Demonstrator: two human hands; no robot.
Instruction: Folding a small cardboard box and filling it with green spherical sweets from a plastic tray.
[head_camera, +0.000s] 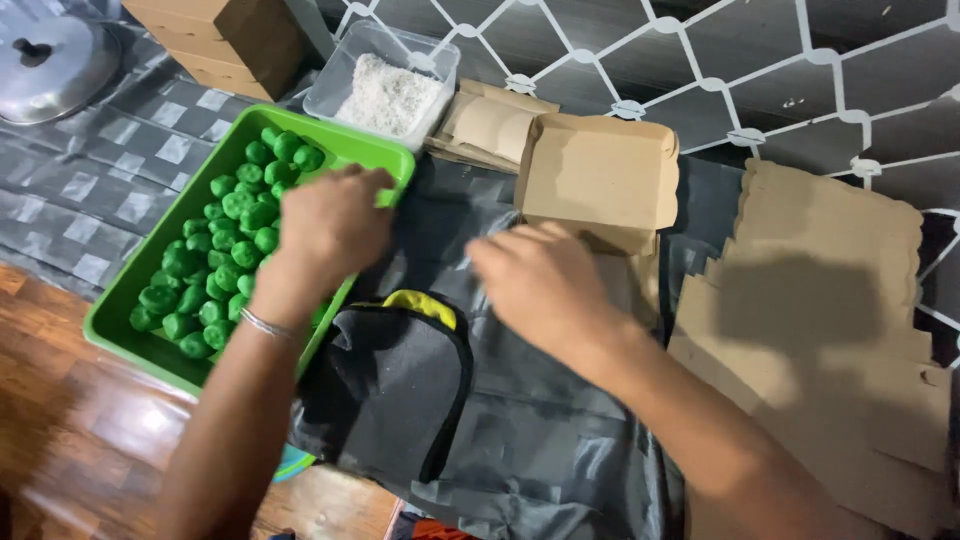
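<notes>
Dark, crinkled plastic sheeting (560, 440) covers the working surface, with glossy reddish wooden floor (70, 440) showing at its lower left edge and a black wall crossed by a white lattice pattern (700, 60) behind. At the middle, the left hand (330, 225) reaches over the near rim of a bright green rectangular plastic tray (120, 335), fingers curled downward; whether they pinch anything cannot be told. Just under and left of it lie the small, round, matte green dough balls (225, 250) heaped in that tray. A thin silver bangle (265, 325) circles the wrist. The right hand (540, 280) hovers beside an open brown cardboard box (600, 175), fingers loosely bent and blurred, its grip unclear. Below both hands sits a black fabric pouch with a yellow edge (400, 380). Beyond the left hand stands a clear plastic tub of white shredded flakes (390, 90). Right of the right hand, flat brown cardboard blanks (830, 330) are stacked. Far left, a grey metal lid (50, 65) rests on checked cloth (110, 180).
</notes>
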